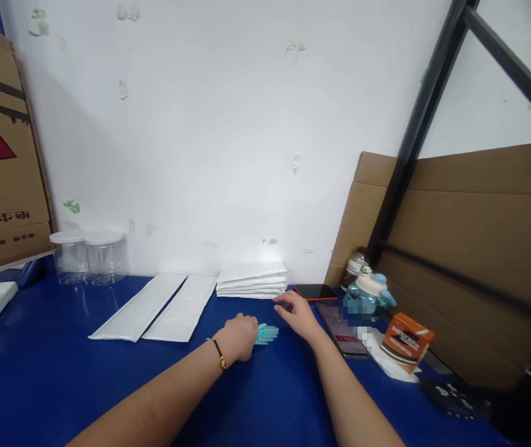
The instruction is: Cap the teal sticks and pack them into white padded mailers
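Several thin light-teal sticks (pixel 268 334) lie in a bundle on the blue table. My left hand (pixel 241 336), with a dark beaded bracelet at the wrist, is closed on the left part of the bundle; its fingertips are mostly hidden. To the right of the sticks, my right hand (pixel 296 313) has its fingers apart with nothing in them. It is just in front of a stack of white packets (pixel 252 280). Two more white packets lie flat on the left, a left one (pixel 138 307) and a right one (pixel 182 308).
Two clear lidded jars (pixel 105 259) stand at the back left. On the right are a red-edged phone (pixel 316 292), a dark phone (pixel 342 330), a teal bottle (pixel 368 295), an orange box (pixel 406 341) and a black object (pixel 449 397). A cardboard box (pixel 7 143) rises at the left.
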The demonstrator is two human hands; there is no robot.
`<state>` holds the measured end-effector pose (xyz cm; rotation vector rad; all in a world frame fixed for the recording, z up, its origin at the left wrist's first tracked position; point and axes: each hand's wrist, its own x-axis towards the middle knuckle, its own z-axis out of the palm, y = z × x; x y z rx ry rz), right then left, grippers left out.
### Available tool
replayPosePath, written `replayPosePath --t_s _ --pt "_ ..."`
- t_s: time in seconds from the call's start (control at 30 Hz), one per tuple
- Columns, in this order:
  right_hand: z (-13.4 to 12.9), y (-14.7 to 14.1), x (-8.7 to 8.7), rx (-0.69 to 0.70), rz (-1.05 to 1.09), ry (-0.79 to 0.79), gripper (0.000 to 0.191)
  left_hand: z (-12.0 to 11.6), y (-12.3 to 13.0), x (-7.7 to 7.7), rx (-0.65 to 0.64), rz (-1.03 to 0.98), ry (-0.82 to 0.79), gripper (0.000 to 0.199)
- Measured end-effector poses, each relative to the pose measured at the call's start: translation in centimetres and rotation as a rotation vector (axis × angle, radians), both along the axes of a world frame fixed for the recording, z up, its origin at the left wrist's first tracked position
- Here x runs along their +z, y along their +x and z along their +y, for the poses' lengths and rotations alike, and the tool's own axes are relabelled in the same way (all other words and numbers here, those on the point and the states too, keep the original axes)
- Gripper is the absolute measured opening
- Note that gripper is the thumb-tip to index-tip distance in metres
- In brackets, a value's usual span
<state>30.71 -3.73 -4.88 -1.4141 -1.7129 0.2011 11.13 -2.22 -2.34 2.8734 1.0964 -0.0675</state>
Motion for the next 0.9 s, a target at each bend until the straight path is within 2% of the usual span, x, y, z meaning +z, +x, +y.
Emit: replayPosePath --t_s 0.13,0.23,0.3,0.37,0.43,0.53,0.6,0.67,0.77,0.83,0.9 --pt "0.2 -0.3 -0.5 0.004 0.067 -0.019 0.027 0.7 0.0 -1.0 -0.03 0.007 0.021 0.034" --pt "0.5 -1.3 -0.9 0.012 0.199 -0.055 0.037 1.3 -0.7 -1.8 -0.019 -0.11 0.046 0.027" --pt "0.3 -2.4 -0.3 0.046 0.306 -0.054 0.042 1.5 -0.9 -2.0 0.016 -0.232 0.035 0.026" --pt "-0.1 -3.8 1.4 0.103 0.397 0.001 0.044 1.5 -0.7 -1.7 0.051 -0.39 -0.011 0.024" --pt "-0.9 -5.5 4.0 0.143 0.453 0.113 0.044 1.3 0.0 -1.2 0.037 -0.578 -0.082 0.02" --pt "-1.7 -7.9 7.4 0.186 0.345 0.223 0.032 0.8 1.0 -0.9 -0.059 -0.899 -0.191 0.019" --pt "-1.8 -9.2 8.3 0.162 0.228 0.212 0.026 0.6 1.4 -1.5 -0.088 -1.069 -0.242 0.022" --pt "-1.5 -9.9 8.0 0.131 0.132 0.166 0.025 0.6 1.4 -2.5 -0.048 -1.157 -0.285 0.028" --pt "-1.2 -10.2 6.4 0.081 0.096 0.143 0.028 0.5 1.0 -3.8 -0.007 -1.187 -0.4 0.032" --pt "-1.2 -10.0 5.6 0.089 0.198 0.116 0.027 0.3 0.9 -3.9 -0.029 -1.205 -0.481 0.029" --pt "-1.6 -9.8 4.9 0.174 0.388 0.054 0.031 0.0 0.8 -3.5 -0.034 -1.246 -0.55 0.029"
